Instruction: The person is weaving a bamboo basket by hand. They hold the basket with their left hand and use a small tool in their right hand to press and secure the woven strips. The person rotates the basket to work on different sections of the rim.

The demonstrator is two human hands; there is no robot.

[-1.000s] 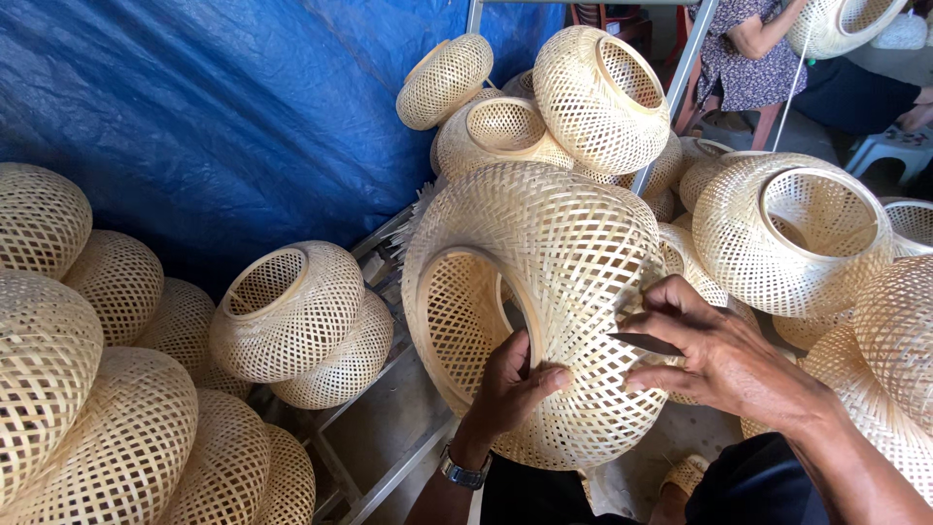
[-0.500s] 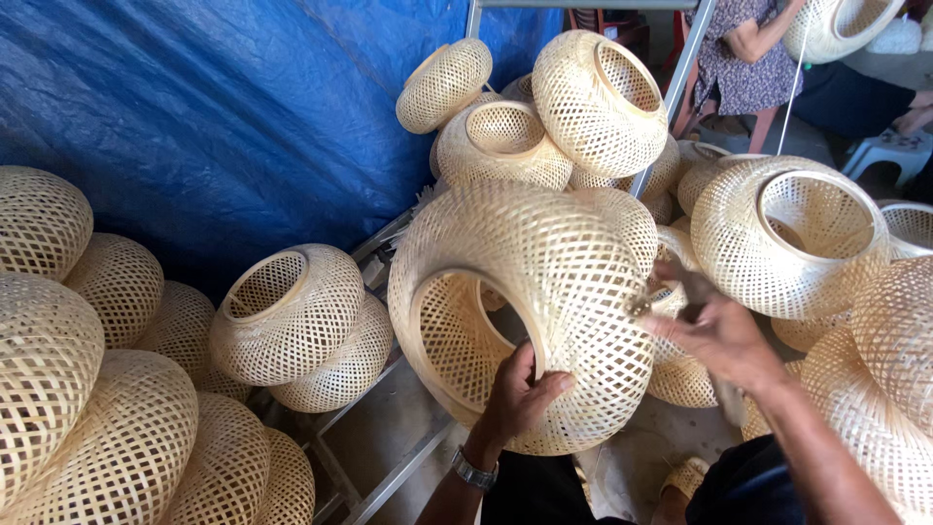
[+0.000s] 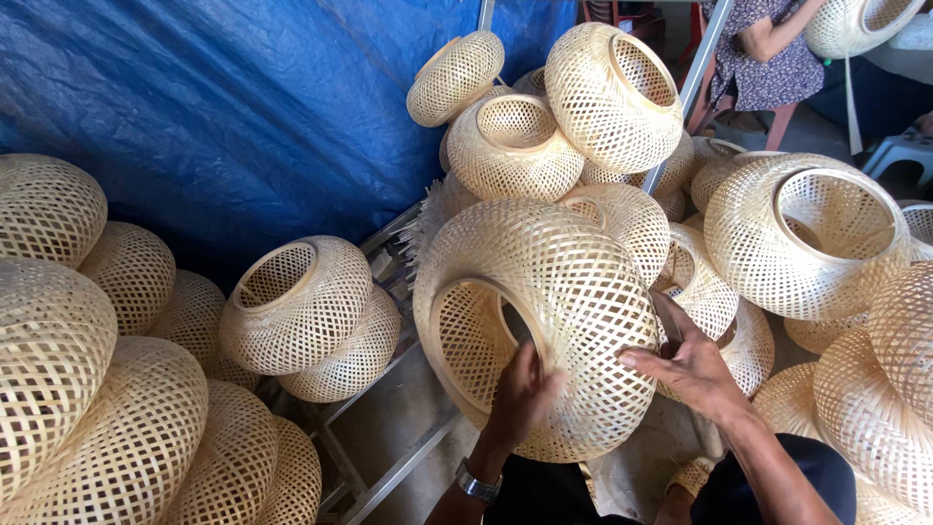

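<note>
Head camera, looking down: a person holds a large woven bamboo lampshade on its side at centre frame, its round opening facing lower left and its axis running lower left to upper right. The left hand grips the opening's rim, fingers curled over the edge. The right hand lies spread and flat on the shade's right flank. Both hands touch it, reaching up from below. Similar woven shades are piled all around before a blue tarpaulin. No packages, labels or signs show.
</note>
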